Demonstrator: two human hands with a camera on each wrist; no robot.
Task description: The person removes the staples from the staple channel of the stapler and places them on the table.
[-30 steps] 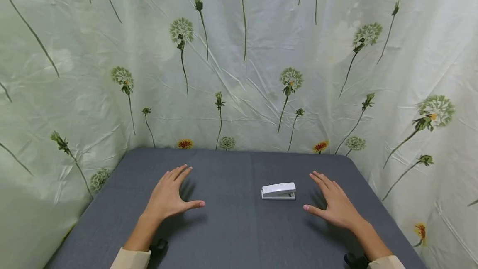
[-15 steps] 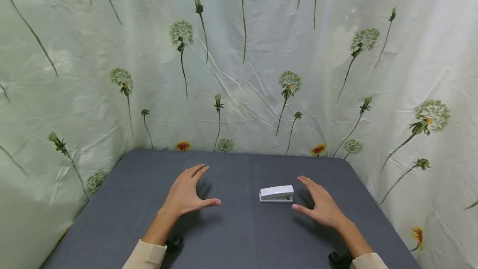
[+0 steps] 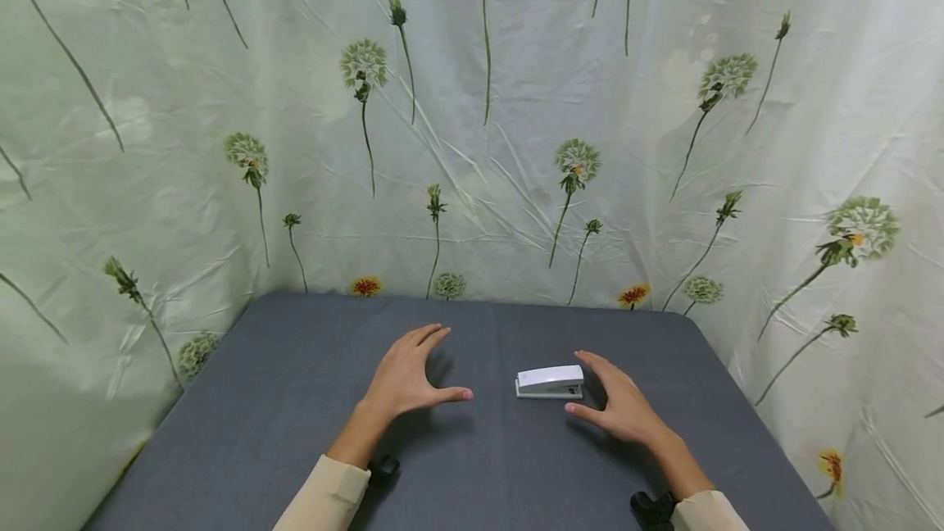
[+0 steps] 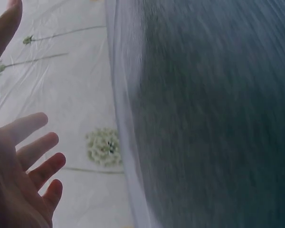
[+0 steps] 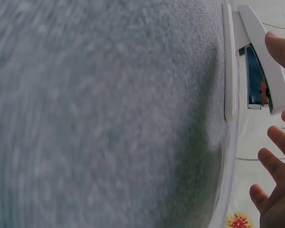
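A white stapler [image 3: 549, 382] lies on the grey cloth-covered table, right of its middle, with its jaw end facing right. In the right wrist view the stapler [image 5: 268, 71] shows its dark inner rail under the raised top arm. My right hand [image 3: 619, 404] hovers at the stapler's right end, thumb and fingers spread around that end. On the other side my left hand [image 3: 409, 375] hangs over the cloth, thumb apart from the fingers, nothing held. The left wrist view shows the same left hand [image 4: 26, 175] with its fingers spread.
The grey table [image 3: 295, 334] reaches back to a pale curtain [image 3: 457, 146] printed with dandelions, which also closes in both sides. Black straps with small devices sit at both wrists, below beige sleeves [image 3: 324, 494].
Both hands have moved inward: my left hand to the right across the cloth, my right hand to the left up to the stapler. The stapler stays in place on the table.
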